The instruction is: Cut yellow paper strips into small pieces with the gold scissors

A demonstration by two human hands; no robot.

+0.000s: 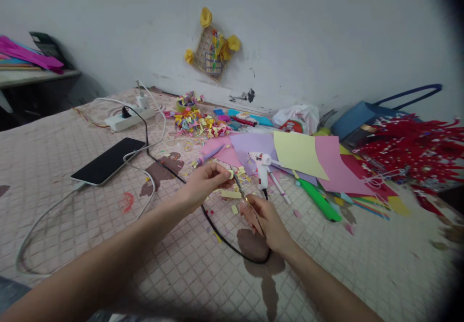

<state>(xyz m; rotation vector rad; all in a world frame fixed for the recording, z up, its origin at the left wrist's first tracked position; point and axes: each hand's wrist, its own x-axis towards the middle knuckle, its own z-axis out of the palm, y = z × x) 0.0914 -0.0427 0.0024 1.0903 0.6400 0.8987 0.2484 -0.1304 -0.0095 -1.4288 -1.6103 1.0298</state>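
Between the thumb and fingers of my left hand (206, 182) is pinched a small pale yellow paper piece (231, 174). My right hand (264, 218) is closed around the handles of a pair of scissors (239, 186), whose blades point up and left toward that piece. Small yellow paper scraps (232, 194) lie on the table just beyond and beneath the hands. A white hot glue gun (261, 171) rests right behind my right hand, its black cord looping below both hands. Whether the blades touch the paper I cannot tell.
Coloured paper sheets (299, 155), a green utility knife (319, 200) and a purple pen (210, 155) lie around. A tablet (108, 161) and power strip (129, 118) are at left. Heaped paper bits (199, 123) sit behind; red tinsel stems (416, 143) fill the right.
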